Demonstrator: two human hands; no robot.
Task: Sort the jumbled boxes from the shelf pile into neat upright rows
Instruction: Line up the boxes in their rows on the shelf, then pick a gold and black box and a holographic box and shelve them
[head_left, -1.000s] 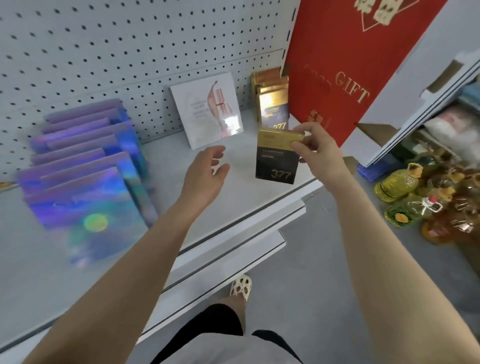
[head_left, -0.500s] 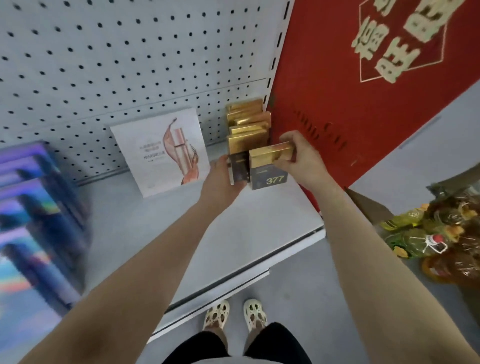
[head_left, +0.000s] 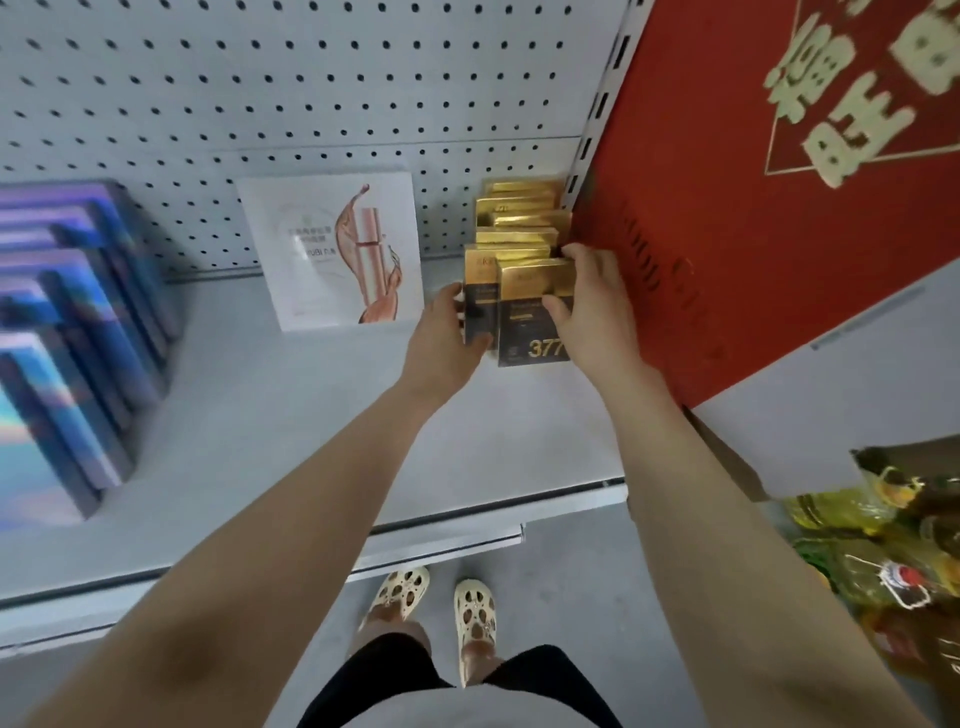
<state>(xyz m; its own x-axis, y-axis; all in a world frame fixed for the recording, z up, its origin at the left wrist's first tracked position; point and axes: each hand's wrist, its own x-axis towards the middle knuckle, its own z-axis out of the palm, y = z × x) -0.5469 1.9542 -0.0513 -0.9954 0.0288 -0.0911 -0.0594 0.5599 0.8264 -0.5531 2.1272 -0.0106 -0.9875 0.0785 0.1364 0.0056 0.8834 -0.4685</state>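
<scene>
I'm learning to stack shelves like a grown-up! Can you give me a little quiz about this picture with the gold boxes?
1. True or false: the right hand holds the front gold-and-black box, the one marked 377.
2. What stands just left of the gold box row? A) a white box with a pink bottle picture, B) a green bucket, C) a stack of plates.
3. Fill in: the left hand touches the box behind the front one on its ____ side.

Key: 1 true. 2 A, the white box. 3 left.
</scene>
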